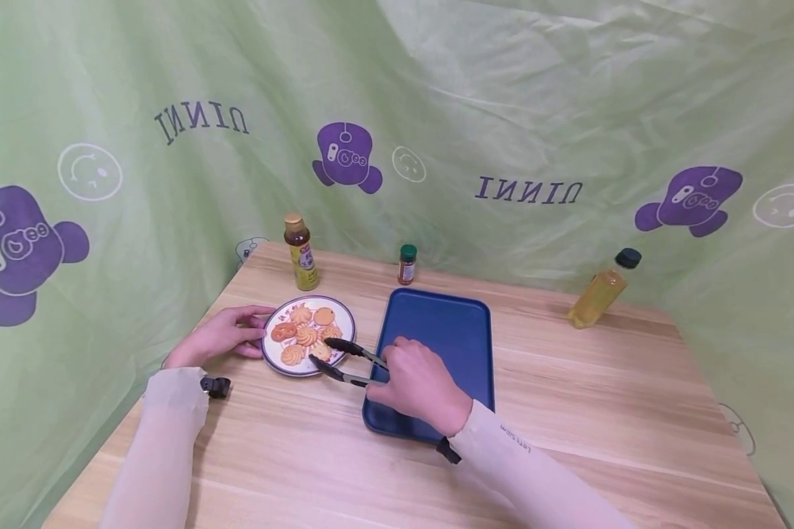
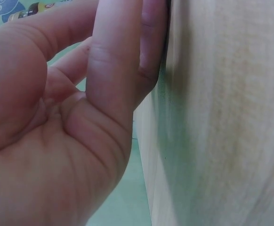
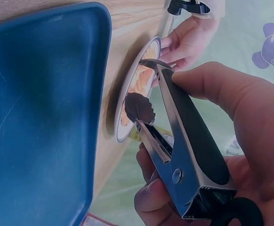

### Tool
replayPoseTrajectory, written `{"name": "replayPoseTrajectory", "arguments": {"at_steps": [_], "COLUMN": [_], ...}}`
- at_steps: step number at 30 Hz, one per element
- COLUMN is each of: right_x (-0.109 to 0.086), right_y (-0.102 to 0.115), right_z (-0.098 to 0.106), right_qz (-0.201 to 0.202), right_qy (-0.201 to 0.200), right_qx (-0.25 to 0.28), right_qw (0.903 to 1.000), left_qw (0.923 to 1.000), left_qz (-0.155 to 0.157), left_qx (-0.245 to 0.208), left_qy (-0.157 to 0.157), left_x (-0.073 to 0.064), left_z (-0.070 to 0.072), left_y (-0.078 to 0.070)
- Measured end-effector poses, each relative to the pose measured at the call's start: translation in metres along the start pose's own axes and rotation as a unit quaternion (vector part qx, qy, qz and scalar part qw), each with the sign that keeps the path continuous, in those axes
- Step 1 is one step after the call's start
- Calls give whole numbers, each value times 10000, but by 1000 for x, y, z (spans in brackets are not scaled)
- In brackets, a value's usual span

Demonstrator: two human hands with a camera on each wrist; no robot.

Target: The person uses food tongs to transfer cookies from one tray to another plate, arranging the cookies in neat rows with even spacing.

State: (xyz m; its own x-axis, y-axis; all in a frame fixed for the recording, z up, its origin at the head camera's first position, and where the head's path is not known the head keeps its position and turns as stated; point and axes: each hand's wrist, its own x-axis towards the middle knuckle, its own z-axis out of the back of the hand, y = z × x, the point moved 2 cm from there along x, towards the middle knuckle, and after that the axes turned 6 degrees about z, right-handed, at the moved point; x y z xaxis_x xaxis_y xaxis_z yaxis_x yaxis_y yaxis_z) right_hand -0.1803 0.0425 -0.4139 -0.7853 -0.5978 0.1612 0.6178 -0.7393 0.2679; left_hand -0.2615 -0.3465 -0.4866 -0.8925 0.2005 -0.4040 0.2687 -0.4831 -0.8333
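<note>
A round white plate [image 1: 341, 308] with a dark rim carries several cookies [image 1: 307, 336], most with swirled tops. At its left rim, my left hand [image 1: 221, 336] holds the edge with bent fingers. The left wrist view shows that hand [image 2: 80, 84] close to the tabletop, its grip on the rim out of sight. My right hand [image 1: 420, 382] grips a pair of metal tongs [image 3: 193, 136] with black tips. The tongs' tips stand apart over the plate's right side, either side of a pale cookie [image 1: 321, 353]; contact is unclear.
A blue tray [image 1: 437, 330] lies right of the plate, partly under my right hand. Behind stand a brown-yellow bottle [image 1: 304, 261] and a small green-capped jar [image 1: 406, 266]. A yellow-liquid bottle [image 1: 598, 297] is at the back right. Green cloth [image 1: 437, 88] hangs behind the wooden table [image 1: 589, 411].
</note>
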Motion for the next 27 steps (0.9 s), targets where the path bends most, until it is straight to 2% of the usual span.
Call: {"name": "replayPoseTrajectory", "arguments": {"at_steps": [13, 21, 27], "right_x": [-10, -19, -31], "right_y": [-5, -16, -22], "right_z": [-3, -6, -2], "right_qz": [-253, -675, -900], "right_qy": [3, 20, -38], "right_qx": [412, 672, 737], "right_qw": [9988, 9955, 9932], "left_qw": [9999, 9999, 10000], "left_qz": [-124, -152, -44], "left_qx": [-59, -22, 11], "left_qy": [70, 65, 22], "left_x": [-1, -3, -4], "left_z": [-2, -1, -1], "left_y": [-1, -1, -1]}}
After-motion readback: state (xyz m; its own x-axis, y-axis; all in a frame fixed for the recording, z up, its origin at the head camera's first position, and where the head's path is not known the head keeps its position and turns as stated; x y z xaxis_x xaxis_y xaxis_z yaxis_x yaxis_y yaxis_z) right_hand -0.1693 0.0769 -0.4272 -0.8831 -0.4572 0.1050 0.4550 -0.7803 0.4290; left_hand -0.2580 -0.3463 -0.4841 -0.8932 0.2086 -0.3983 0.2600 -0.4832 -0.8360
